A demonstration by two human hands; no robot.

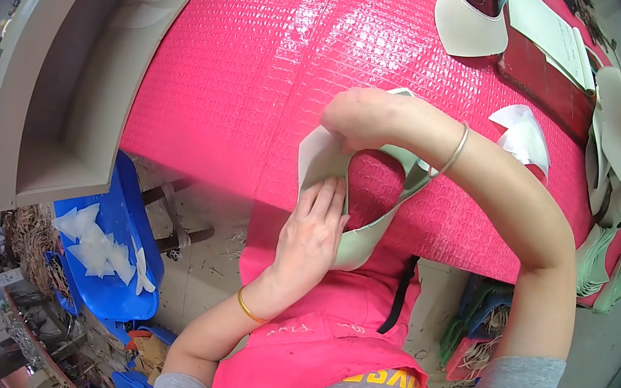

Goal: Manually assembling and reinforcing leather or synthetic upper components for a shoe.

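A pale green-and-white shoe upper [317, 155], as it seems to be, is lying in an open loop under both hands, its far part over the glossy pink table cover [210, 116] and its near end hanging past the table edge in front of the pink apron [320, 354]. The left hand [311, 230] is resting on the pale face with its fingers straight and together, pressing rather than clasping. The right hand [357, 113] is reaching around from the far side and bending over the far end; its fingertips are staying out of sight, so I cannot tell how firmly they are gripping. With the near end overhanging and the cover looking slick, the piece could be sliding toward the lap if the left palm is easing off. Uneven pressure between the hands could be leaving a crease or a skewed edge, since the material is looking thin and bendy. The silver bangle [455, 151] is sitting close to the loop's right side and could be snagging or scuffing it, while the crooked right elbow could be brushing the white scraps [525, 137] if it is swinging outward.
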